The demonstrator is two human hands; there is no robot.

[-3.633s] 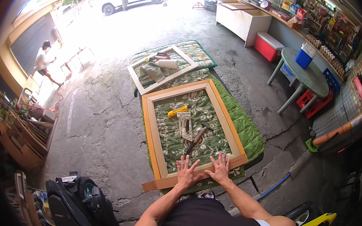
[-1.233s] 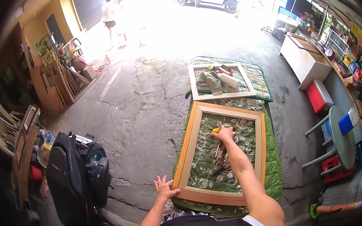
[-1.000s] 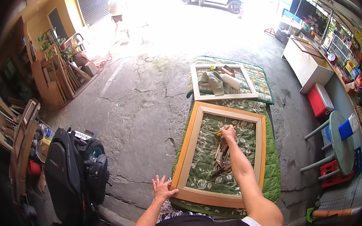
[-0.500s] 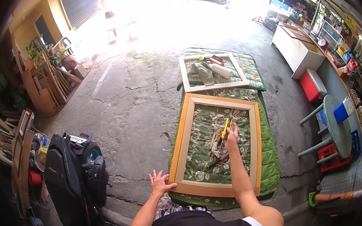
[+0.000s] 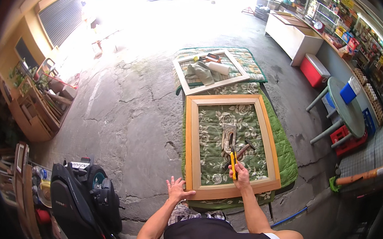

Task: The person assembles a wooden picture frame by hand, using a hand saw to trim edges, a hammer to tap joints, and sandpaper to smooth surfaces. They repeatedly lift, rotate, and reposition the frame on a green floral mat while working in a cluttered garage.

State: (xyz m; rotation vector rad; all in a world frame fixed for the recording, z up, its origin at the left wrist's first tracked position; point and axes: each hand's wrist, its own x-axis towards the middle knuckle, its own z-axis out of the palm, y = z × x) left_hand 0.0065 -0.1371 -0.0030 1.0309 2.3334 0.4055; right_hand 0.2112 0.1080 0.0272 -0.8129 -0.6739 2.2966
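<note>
My right hand (image 5: 240,176) is closed around a yellow utility knife (image 5: 234,166), held over the near inner edge of a wooden frame (image 5: 270,149). My left hand (image 5: 177,190) is spread at the frame's near left corner, its thumb resting on the wood. The frame has an orange-brown outer border and a paler inner one, and lies on a green floral quilt (image 5: 209,149). Inside its opening lie a hammer (image 5: 247,147) and a pale tool with a looped handle (image 5: 227,137), whose kind I cannot make out.
Beyond lies a white frame (image 5: 180,77) with a grey-green cloth (image 5: 201,73) and a white roll (image 5: 219,68). A dark electric unicycle (image 5: 74,205) stands at left. At right are a round table (image 5: 347,107), a red cooler (image 5: 313,70) and a counter (image 5: 302,43).
My right hand has drawn back from the middle of the opening to the frame's near side, bringing the knife along. My left hand stays at the corner. The view has turned slightly.
</note>
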